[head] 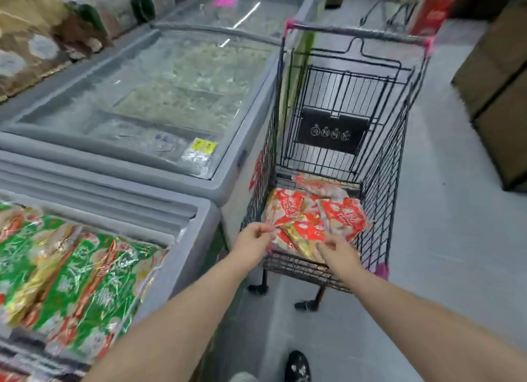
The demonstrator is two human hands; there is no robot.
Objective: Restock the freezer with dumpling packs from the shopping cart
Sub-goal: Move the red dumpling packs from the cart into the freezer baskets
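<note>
Blurrily, left hand (pixel 253 239) pinches a crinkly red dumpling pack (pixel 286 210) at the wire cart's (pixel 380 188) near edge. Right hand's (pixel 338 252) grasp cannot be told.

This is a shop, the frozen-food aisle of a supermarket. Grey chest freezers stand end to end along the left. The near freezer (pixel 199 210) is open and packed with green packs (pixel 71 273). The next freezer (pixel 251 102) is closed under a sliding glass lid, with yellow tags (pixel 204 146) behind the glass. A wire shopping cart (pixel 379 159) holding red packs (pixel 313 219) stands just beside them. Bagged goods (pixel 34 39) line the far left, cardboard boxes (pixel 496 76) are stacked at right, and a second cart (pixel 399 8) shows far off.
</note>
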